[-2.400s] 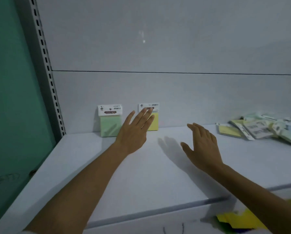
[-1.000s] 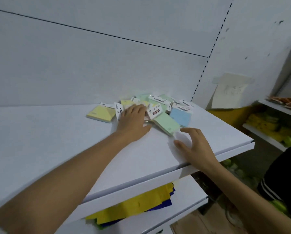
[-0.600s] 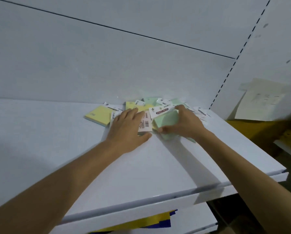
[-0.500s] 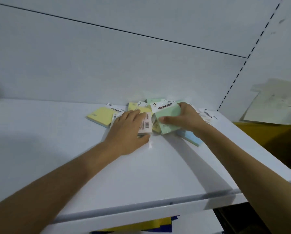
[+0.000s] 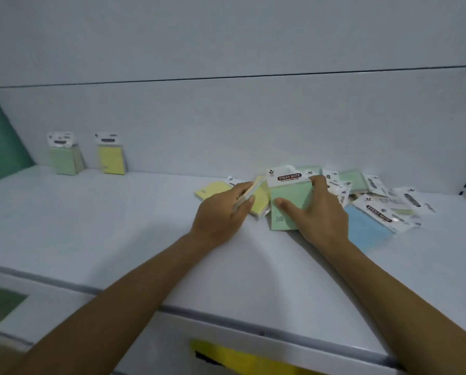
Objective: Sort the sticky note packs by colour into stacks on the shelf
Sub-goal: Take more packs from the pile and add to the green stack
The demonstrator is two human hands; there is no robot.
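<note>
My right hand (image 5: 318,212) grips a green sticky note pack (image 5: 290,201) and holds it upright, its lower edge near the shelf (image 5: 118,226). Beside it my left hand (image 5: 221,212) grips a yellow pack (image 5: 260,200) tilted on its edge. Behind and to the right lies a loose pile of packs (image 5: 375,193) in green, yellow and blue, with a blue pack (image 5: 367,231) at its front. Far left, a green pack (image 5: 63,155) and a yellow pack (image 5: 110,155) lean upright against the back wall.
A single yellow pack (image 5: 209,191) lies flat left of my left hand. A green panel (image 5: 2,147) bounds the shelf on the left. Yellow sheets (image 5: 240,359) show on the lower shelf under the front edge.
My right hand has lifted the green pack upright out of the pile. My left hand has curled round a yellow pack and tipped it up. The view has swung left, showing the two upright packs.
</note>
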